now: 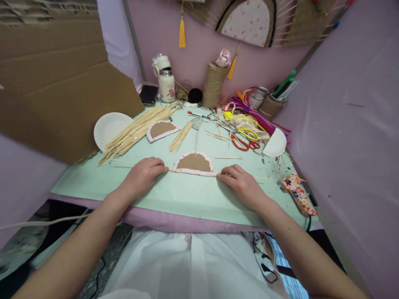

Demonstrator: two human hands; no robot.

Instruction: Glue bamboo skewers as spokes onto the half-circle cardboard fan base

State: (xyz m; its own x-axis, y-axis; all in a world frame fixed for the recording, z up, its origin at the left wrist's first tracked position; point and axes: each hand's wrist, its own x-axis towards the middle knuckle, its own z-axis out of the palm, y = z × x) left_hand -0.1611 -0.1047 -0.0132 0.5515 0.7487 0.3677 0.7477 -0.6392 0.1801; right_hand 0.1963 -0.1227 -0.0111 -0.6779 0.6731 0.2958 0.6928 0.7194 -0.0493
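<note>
A half-round cardboard piece [193, 162] with a pink-and-white fabric border lies flat before me, straight side toward me. One thin wooden stick [196, 139] stands out from the top of its curve. At its left corner my left hand [146, 172] pinches a thin stick that meets the piece. My right hand [238, 180] pinches another thin stick by the right corner, and a pale length pokes out past the hand. Whether these two are a single stick behind the piece is hidden. A similar half-round piece [162, 130] rests farther back on the left.
Bamboo skewers [140, 128] lie in a large bundle beside a paper plate [109, 126]. Toward the back right are red-handled scissors [241, 143] and yellow-handled scissors [248, 133]. A glue gun wrapped in floral cloth [297, 193] sits near the right edge; a cardboard sheet [62, 87] stands left.
</note>
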